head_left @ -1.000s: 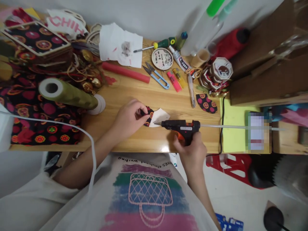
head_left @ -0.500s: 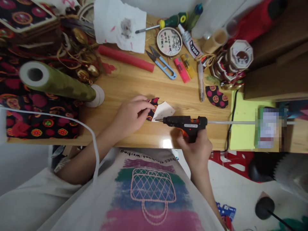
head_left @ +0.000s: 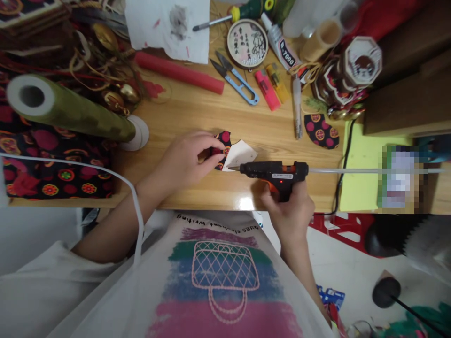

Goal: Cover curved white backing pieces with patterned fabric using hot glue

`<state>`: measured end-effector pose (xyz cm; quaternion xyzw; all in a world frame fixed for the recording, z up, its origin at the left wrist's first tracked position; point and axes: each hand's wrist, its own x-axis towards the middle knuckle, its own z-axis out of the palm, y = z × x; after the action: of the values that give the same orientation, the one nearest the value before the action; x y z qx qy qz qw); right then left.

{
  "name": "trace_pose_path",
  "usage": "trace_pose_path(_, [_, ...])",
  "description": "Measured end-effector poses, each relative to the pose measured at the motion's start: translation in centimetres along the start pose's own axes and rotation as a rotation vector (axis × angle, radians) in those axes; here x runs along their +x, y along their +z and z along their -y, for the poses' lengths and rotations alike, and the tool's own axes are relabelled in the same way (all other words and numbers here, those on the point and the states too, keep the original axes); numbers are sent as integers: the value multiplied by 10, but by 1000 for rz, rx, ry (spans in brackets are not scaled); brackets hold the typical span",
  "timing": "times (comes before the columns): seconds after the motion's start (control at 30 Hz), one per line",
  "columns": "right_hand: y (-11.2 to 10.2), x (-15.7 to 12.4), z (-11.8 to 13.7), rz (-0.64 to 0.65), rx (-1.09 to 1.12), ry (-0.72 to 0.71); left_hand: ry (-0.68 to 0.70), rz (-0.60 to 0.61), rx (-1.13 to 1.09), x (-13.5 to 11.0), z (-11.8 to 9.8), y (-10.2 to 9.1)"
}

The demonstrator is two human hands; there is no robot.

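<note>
A black hot glue gun [head_left: 273,170] is held in my right hand [head_left: 294,209], its fingers wrapped round the grip and a red light glowing on its side. From its back runs a long pale glue stick [head_left: 347,171]. The metal nozzle points left, at the lower corner of a small white card piece [head_left: 241,154]. Beside and partly under that card is a dark patterned fabric piece [head_left: 225,139] with red and orange motifs. My left hand [head_left: 190,157] grips the fabric's left part between thumb and fingers, which hide some of it.
Behind lie blue-handled thread snips [head_left: 237,80], a red roll [head_left: 179,72], highlighters [head_left: 267,90], a pen [head_left: 297,108] and a glue tube [head_left: 280,44]. A green roll [head_left: 81,112] stands left. Another fabric piece [head_left: 321,131] lies right, near a black cable [head_left: 343,164] and yellow sheet [head_left: 362,192].
The view has shifted slightly. My left thumb and fingers have moved nearer the white card's edge. The glue gun's nozzle stays at the card's lower corner.
</note>
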<state>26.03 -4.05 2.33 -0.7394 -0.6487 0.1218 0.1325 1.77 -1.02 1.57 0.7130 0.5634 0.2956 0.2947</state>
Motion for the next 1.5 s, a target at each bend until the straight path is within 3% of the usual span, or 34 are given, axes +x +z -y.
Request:
trace_pose_path(0.3, [4,2,-2,17,-8,-36,-77,-2,-97,4,8,3])
trace_pose_path(0.77, [-1,5,-5,12,-19,-179,-63,-8,-65,1,8,2])
trace_pose_path(1.5, [-2,14,2,55,-25,-127,-82,-36,-120,1,9,3])
